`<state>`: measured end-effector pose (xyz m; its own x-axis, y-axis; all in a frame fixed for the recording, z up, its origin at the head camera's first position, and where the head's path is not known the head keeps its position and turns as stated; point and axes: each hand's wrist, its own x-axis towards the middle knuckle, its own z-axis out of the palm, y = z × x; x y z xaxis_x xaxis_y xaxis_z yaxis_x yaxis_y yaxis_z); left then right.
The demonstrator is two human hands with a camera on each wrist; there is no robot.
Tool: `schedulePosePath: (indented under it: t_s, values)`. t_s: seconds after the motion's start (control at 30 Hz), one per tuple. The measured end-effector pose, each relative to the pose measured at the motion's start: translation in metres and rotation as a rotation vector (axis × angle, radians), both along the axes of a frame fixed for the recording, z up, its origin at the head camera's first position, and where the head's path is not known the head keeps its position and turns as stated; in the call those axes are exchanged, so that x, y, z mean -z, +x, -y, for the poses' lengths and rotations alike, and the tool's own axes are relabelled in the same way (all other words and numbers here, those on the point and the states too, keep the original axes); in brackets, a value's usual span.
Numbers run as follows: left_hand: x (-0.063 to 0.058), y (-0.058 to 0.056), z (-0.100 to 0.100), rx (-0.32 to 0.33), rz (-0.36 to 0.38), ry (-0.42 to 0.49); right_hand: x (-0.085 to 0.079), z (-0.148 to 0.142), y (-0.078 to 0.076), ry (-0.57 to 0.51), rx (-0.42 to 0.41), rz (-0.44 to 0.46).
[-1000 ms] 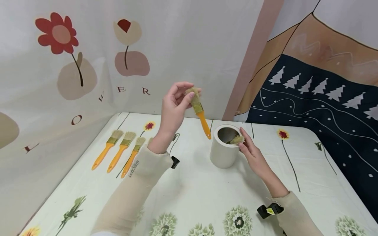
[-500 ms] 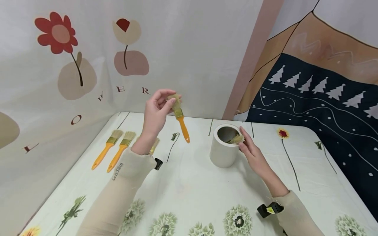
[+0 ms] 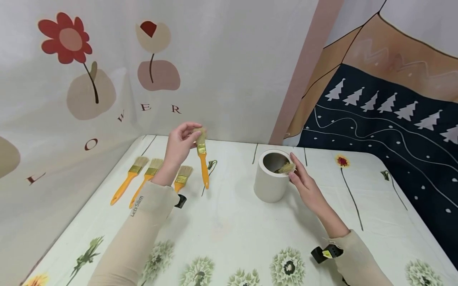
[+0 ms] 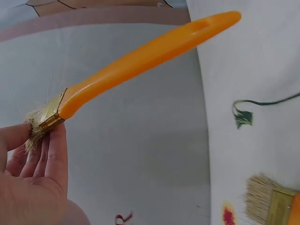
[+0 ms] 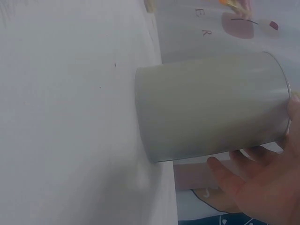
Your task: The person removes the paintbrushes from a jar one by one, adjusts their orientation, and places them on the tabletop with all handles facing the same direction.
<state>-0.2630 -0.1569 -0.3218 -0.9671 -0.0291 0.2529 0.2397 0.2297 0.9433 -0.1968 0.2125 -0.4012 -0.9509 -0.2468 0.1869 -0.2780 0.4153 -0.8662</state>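
My left hand (image 3: pixel 180 143) pinches a paintbrush (image 3: pixel 203 165) by its bristles, between thumb and fingers. The orange handle hangs down over the table; in the left wrist view the brush's metal ferrule (image 4: pixel 51 112) shows just past my fingertips. A white cylindrical pot (image 3: pixel 269 186) stands upright to the right, with bristles of another brush (image 3: pixel 286 168) at its right inner rim. My right hand (image 3: pixel 305 186) rests against the pot's right side, thumb at the rim beside those bristles and the other fingers fairly straight along the outside.
Three orange-handled paintbrushes lie on the table at left: the outer brush (image 3: pixel 129 180), the middle brush (image 3: pixel 152 169) and the nearest brush (image 3: pixel 183 177), the last two partly behind my left arm. A flowered white cloth (image 3: pixel 229 226) covers the table. Printed curtains (image 3: pixel 229 71) hang behind.
My left hand has moved left and down with the paintbrush, away from the pot and towards the brushes on the table; its handle now hangs straighter. My right hand stays at the pot.
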Motion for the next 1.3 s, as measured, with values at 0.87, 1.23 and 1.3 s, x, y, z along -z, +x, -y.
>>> schedulePosePath:
  t_s: [0.87,1.23,1.3]
  values:
    - [0.073,-0.021,0.029,0.157,0.443,-0.207,0.0,0.0,-0.001,-0.006,0.008,0.0]
    - [0.092,-0.022,0.027,0.219,0.522,-0.248,0.001,0.0,-0.001,-0.009,0.005,-0.005]
    - [0.095,-0.022,0.026,0.231,0.529,-0.25,0.001,0.0,-0.001,-0.007,0.006,-0.006]
